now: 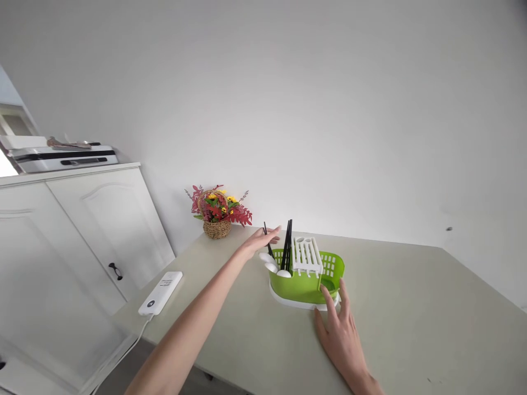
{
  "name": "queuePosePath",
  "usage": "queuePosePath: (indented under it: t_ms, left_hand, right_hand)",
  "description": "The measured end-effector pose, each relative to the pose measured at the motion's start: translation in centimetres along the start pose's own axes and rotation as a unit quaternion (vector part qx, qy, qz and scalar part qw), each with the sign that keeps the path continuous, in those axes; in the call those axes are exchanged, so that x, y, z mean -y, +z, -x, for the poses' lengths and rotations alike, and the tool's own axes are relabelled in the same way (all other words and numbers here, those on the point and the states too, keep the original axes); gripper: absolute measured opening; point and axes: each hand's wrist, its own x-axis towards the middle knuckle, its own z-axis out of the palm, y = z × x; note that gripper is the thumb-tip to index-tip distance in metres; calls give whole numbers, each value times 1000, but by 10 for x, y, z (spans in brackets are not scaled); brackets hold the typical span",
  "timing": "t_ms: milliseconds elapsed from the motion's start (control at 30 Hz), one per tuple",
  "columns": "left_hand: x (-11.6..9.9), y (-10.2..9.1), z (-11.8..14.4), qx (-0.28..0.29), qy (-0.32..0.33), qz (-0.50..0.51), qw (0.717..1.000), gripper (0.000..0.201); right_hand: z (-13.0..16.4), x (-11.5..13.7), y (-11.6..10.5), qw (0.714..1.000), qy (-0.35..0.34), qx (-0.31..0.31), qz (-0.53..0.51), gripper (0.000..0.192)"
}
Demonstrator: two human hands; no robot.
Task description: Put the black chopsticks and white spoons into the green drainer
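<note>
A green plastic cutlery basket with a white base and a white slotted insert stands on the pale table. Black chopsticks and white spoons stick up from its left end. My left hand reaches over the basket's far left side, fingers apart, beside one black chopstick; whether it grips it is unclear. My right hand lies flat on the table, fingertips touching the basket's near right rim.
A small wicker basket of red and yellow flowers sits at the table's far left by the wall. A white power bank with a cable lies near the table's left edge. White cabinets stand to the left.
</note>
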Motion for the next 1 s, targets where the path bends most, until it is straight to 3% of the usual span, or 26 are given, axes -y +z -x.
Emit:
queuePosePath:
  t_ms: [100, 333, 700, 867, 1000]
  left_hand:
    - [-6, 11, -18, 92, 11, 20, 995, 69]
    - [0, 27, -34, 99, 38, -17, 994, 64]
    - [3, 24, -31, 47, 145, -67, 986, 48]
    - [-2, 18, -28, 47, 159, 63, 984, 43]
    - [-16, 6, -27, -6, 174, 129, 976, 38]
  right_hand:
    - [-1, 1, 0, 1000, 0, -2, -3, 54]
    - [-4, 0, -1, 1000, -5, -8, -11, 55]
    - [-4, 0, -4, 1000, -7, -7, -15, 55]
    - [-3, -1, -3, 1000, 1, 2, -11, 55]
    - [-2, -1, -4, 1000, -1, 5, -8, 55]
